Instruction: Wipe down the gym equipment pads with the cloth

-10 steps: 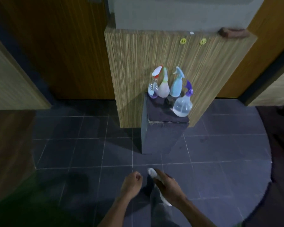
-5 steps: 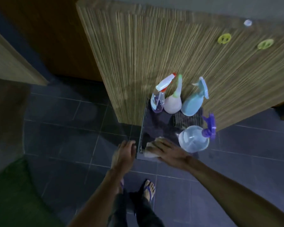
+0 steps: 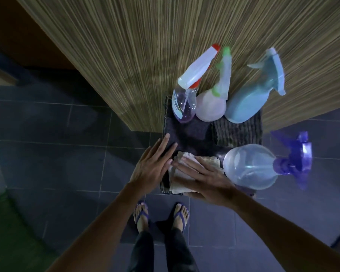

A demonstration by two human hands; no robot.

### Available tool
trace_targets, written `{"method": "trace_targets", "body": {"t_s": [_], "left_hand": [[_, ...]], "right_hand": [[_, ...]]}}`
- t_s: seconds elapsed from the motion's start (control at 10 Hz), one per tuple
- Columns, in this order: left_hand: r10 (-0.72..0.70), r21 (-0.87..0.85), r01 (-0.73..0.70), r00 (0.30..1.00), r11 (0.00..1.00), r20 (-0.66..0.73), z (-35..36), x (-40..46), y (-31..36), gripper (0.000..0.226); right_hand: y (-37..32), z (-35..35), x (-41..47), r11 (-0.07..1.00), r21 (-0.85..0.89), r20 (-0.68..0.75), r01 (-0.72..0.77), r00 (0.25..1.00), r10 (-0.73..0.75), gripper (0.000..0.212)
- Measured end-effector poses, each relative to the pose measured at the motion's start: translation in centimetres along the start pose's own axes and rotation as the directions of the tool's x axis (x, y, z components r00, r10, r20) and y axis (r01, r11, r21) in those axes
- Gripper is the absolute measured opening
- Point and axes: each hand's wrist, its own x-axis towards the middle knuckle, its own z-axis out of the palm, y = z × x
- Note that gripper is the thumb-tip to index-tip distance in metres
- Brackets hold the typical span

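Note:
A pale folded cloth [image 3: 178, 186] lies on the near edge of a dark padded stand [image 3: 186, 134]. My right hand [image 3: 201, 176] lies flat on top of the cloth, fingers stretched out, pressing it onto the pad. My left hand [image 3: 155, 163] is open beside it, fingers straight, resting on the pad's left edge and touching the cloth's side. Much of the cloth is hidden under my right hand.
Several spray bottles stand on the stand: a red-capped one [image 3: 186, 95], a green-tipped one [image 3: 214, 103], a light blue one [image 3: 253, 95] and a round clear one with a purple trigger [image 3: 251, 167]. A wood-grain panel [image 3: 145, 55] rises behind. Dark floor tiles [image 3: 67, 154] surround the stand.
I have stepped up to the stand and the view has tilted down. My right hand has brought the cloth onto the pad and flattened on it. My left hand has opened beside it.

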Motion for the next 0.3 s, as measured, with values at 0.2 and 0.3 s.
{"method": "trace_targets", "body": {"t_s": [0.2, 0.3], "left_hand": [[-0.070, 0.040, 0.068, 0.996, 0.997, 0.058, -2.1, -0.4, 1.1, 0.052], [-0.170, -0.043, 0.171, 0.985, 0.984, 0.023, -4.8, -5.3, 1.8, 0.054]], "right_hand": [[-1.9, -2.7, 0.0, 0.993, 0.017, 0.075, -0.113, 0.991, 0.112, 0.058], [-4.8, -6.6, -0.6, 0.946, 0.196, -0.020, -0.257, 0.964, 0.266, 0.060]]}}
